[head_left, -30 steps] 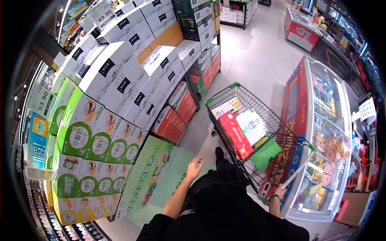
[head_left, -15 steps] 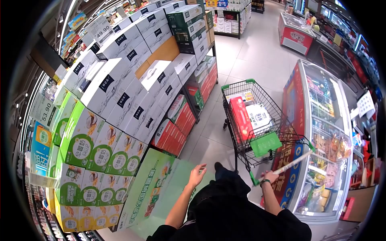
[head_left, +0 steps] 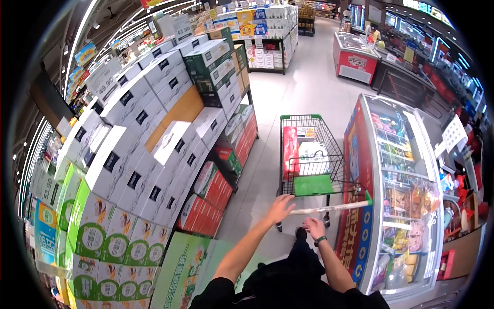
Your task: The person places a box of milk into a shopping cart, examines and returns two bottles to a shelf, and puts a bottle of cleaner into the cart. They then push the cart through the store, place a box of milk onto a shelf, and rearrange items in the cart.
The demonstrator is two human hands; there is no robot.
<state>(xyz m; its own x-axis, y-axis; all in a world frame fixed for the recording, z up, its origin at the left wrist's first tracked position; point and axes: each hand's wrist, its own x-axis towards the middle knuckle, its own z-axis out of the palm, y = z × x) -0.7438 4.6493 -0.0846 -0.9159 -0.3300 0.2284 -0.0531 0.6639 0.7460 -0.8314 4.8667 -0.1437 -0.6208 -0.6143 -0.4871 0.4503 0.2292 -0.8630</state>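
Shopping cart of dark wire stands on the pale tiled floor, straight ahead of the person in a store aisle. Its handle, a light bar with green end caps, runs across the near end of the cart.

The left hand lies at the left end of that bar, fingers held together and stretched over it. Whether they close around the bar cannot be told. The right hand is just under the handle, nearer its middle, with the fingers loosely spread and not gripping anything. A dark wristband sits on that wrist.

Inside the cart, a long red box lies along the left wall with a white pack beside it. A green flap lies flat at the handle end.

Just right of the cart stands a glass-topped freezer chest with a red side. Left of the cart, stacked white cartons rise above red cartons, and green cartons are stacked nearer the person.
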